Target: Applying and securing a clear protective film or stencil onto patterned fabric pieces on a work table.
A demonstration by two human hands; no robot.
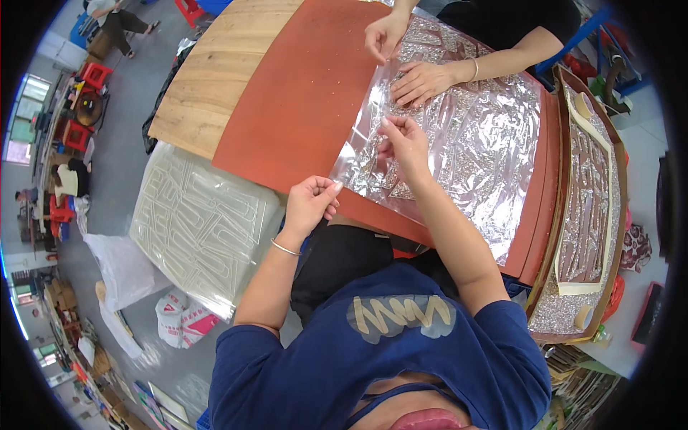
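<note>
A clear, glossy plastic film (487, 172) covers a panel of silvery glittering bits on the red-brown board (287, 93). At the film's near left corner my left hand (312, 206) is closed, thumb and forefinger pinching its edge. My right hand (406, 147) hovers over the film's left part with thumb and fingertips drawn together. Whatever those fingertips hold, if anything, is too small to make out. Across the board, a co-worker's hand (424, 82) lies flat on the film, while that person's other hand (385, 37) pinches near the film's far left edge.
Left of the board stands a pale wooden panel (215, 61). Below it is a stack of translucent sheets with raised shapes (208, 222). On the right, a brown-edged tray (620, 208) holds a glittery panel and tape rolls (584, 317). White plastic bags (125, 265) lie at lower left.
</note>
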